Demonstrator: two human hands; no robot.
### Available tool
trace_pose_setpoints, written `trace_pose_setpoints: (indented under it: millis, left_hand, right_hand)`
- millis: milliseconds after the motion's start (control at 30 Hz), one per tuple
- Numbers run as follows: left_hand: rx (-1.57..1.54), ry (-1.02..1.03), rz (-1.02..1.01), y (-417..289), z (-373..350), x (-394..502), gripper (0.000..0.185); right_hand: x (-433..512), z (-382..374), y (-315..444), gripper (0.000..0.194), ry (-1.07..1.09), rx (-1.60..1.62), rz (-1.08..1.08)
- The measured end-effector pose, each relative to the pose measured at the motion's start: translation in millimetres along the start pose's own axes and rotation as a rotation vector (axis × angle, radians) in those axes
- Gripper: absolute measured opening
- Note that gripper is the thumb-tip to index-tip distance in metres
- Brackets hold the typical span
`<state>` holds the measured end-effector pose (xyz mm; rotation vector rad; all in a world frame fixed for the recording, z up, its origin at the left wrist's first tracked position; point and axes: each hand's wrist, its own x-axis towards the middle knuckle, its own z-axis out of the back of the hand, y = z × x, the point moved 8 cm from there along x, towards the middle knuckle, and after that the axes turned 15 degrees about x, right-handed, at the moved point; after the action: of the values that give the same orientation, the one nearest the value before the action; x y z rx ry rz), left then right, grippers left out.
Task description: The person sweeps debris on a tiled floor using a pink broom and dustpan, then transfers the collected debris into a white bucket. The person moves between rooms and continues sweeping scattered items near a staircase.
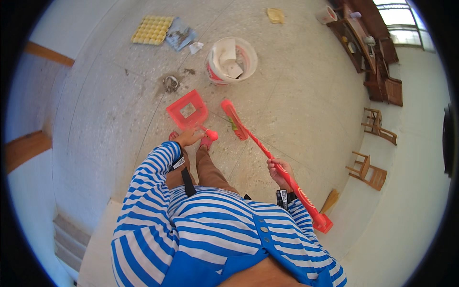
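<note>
A red broom (235,122) with pink and green bristles slants across the view, and my right hand (281,172) is closed around its long handle. Near my feet, a red plastic dustpan (184,111) lies to the left of the broom head. My left hand (190,136) is at the dustpan's short handle; whether its fingers grip it cannot be told. Past the dustpan sits a small heap of dark dirt with a pale ring-shaped object (171,84) in it. A white and red bucket (247,53) holding pale pieces of waste stands beyond the broom head.
A yellow egg tray (152,30), a blue sheet (180,34) and a crumpled white scrap (195,47) lie on the floor. A yellowish cloth or paper (275,15) lies farther off. Wooden chairs (367,168) and dark wooden furniture line the right wall, near another straw-coloured broom (330,201).
</note>
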<state>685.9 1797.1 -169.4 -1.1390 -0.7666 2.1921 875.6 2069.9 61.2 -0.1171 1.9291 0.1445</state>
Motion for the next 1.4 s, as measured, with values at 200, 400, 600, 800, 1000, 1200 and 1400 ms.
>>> trace_pose_setpoints:
  millis: [200, 400, 600, 800, 1000, 1200, 1400]
  left_hand:
    - [-0.099, -0.178, 0.086, -16.6, 5.9, -17.3, 0.074]
    - [0.068, -0.503, -0.296, -77.8, 7.3, -10.3, 0.047]
    - [-0.199, -0.336, -0.258, -115.6, 27.5, -14.9, 0.020]
    - [-0.572, -0.842, -0.061, -60.1, 132.7, -84.7, 0.027]
    - [-0.600, -0.808, -0.003, -4.6, 159.8, -157.6, 0.022]
    - [-0.575, -0.935, 0.207, 50.3, 142.7, -239.1, 0.015]
    - [-0.811, -1.187, 0.247, 94.0, 96.8, -321.7, 0.016]
  right_hand:
    - [6.2, -14.6, 1.0, 0.017, 0.020, -0.024, -0.082]
    - [9.3, -25.5, -2.3, 0.023, 0.017, 0.186, -0.104]
    - [-2.6, -50.1, -23.2, 0.015, 0.009, 0.263, -0.257]
    - [-20.6, -99.6, -45.9, 0.024, 0.000, 0.030, -0.325]
    - [-33.8, -184.4, -93.6, 0.022, 0.000, -0.362, -0.292]
    - [19.5, -299.8, -188.4, 0.027, 0.204, -1.233, -0.290]
    - [117.8, -331.9, -310.4, 0.030, 0.332, -1.408, -0.375]
